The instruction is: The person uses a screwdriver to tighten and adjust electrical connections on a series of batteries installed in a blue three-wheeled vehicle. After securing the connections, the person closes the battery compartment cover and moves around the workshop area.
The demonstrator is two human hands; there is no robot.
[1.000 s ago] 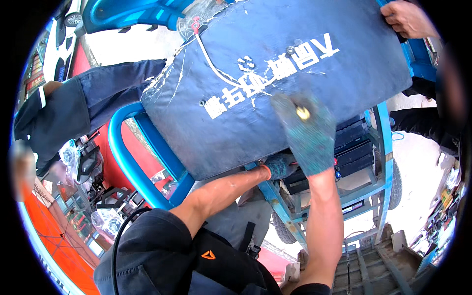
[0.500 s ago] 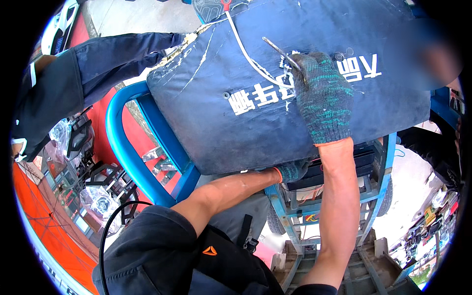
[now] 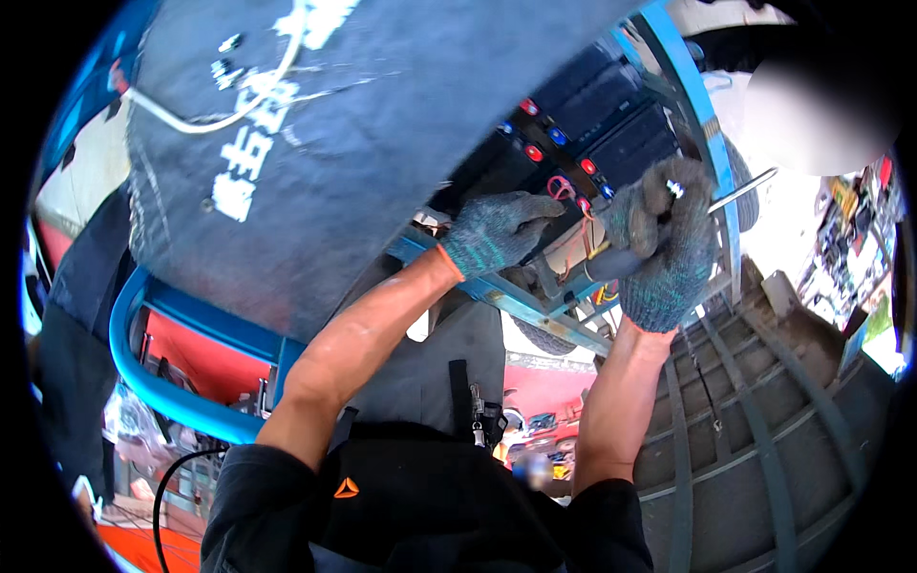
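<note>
My left hand [image 3: 501, 234], in a dark green knitted glove, hovers beside the edge of a dark padded seat board [image 3: 315, 181]. Its index finger and thumb stretch out, with nothing visible between them. A looped pink wire [image 3: 560, 187] lies just past the fingertips. In my gloved right hand [image 3: 669, 239], closed, is a screwdriver [image 3: 743, 190]. Its metal shaft points up and right, and its dark handle comes out below the fingers. Beyond both hands, black batteries [image 3: 597, 91] with red and blue terminal caps sit in a blue metal frame [image 3: 702, 115].
A white cable [image 3: 177, 119] lies across the seat board. At the left curves a blue tubular rail [image 3: 181, 401]. Slatted metal decking [image 3: 745, 449] spreads at the lower right. Another person's dark-clothed legs [image 3: 81, 315] stand at the left.
The view has swung, and the seat board sits further left, with the batteries uncovered. My right hand has left the board for the battery bay; my left hand has come out from under its edge.
</note>
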